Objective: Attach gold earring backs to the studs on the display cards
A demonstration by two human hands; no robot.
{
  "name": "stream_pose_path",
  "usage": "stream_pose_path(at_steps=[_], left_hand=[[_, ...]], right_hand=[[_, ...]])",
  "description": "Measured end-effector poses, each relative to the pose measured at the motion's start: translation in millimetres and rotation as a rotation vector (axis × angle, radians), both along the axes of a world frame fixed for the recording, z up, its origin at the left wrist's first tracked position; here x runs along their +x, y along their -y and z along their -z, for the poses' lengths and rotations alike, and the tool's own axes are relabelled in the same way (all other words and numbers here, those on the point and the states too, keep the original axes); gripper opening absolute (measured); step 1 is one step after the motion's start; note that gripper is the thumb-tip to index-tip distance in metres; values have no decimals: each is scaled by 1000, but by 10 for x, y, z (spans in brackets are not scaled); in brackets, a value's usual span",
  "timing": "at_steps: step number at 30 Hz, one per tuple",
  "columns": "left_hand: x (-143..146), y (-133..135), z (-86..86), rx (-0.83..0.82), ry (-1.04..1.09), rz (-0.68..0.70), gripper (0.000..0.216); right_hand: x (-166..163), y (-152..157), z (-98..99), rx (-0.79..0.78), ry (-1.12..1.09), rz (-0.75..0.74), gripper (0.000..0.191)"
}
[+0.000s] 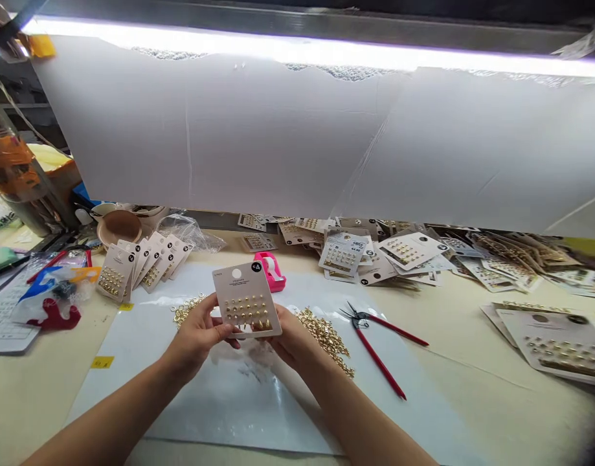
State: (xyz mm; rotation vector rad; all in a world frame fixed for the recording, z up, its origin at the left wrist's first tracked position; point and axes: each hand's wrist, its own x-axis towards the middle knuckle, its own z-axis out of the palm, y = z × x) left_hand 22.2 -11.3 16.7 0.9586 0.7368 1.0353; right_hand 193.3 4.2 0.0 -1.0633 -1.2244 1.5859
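Observation:
An earring card (246,299) with rows of small gold studs and a few hoops along its lower edge is held up over the white sheet. My left hand (200,333) grips its left side, thumb across the lower front corner. At the lower right my right hand (294,340) has hold of the same card, with its fingers partly hidden behind it. Loose gold hoops (326,333) lie in a pile just right of my right hand. Behind my left hand sits a smaller pile of gold rings (186,310).
Red-handled pliers (375,336) lie open at the right on the white sheet (219,414). Behind the card stands a pink tape dispenser (272,272). Fanned earring cards (154,262) stand at the left, heaps of carded earrings (404,252) at the back right. A lamp-lit white panel (297,142) hangs behind.

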Motion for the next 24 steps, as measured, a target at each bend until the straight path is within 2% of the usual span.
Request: stream_pose_path(at_steps=[2,4,9,13,16,18,21,24], left_hand=[[0,6,1,6,10,55,46],[-1,14,7,1,6,104,46],[-3,26,21,-18,4,149,46],[-9,-3,19,-11,-16,142,45],[-5,-10,31,-12,-53,117,39],[12,1,58,-17,-71,50,34],[55,30,112,-32,-39,-60,26],[87,51,133,4,3,-93,23]], right_hand=[[-45,45,-42,-40,-95,-194,20],[-81,89,-65,-55,-195,-286,23],[-99,113,15,-126,-308,-321,23],[-113,107,76,-122,-349,-304,21],[-127,118,82,-93,-273,-250,21],[-132,130,75,-32,-172,-149,20],[-139,148,42,154,27,51,17],[-151,174,-8,408,235,182,10]])
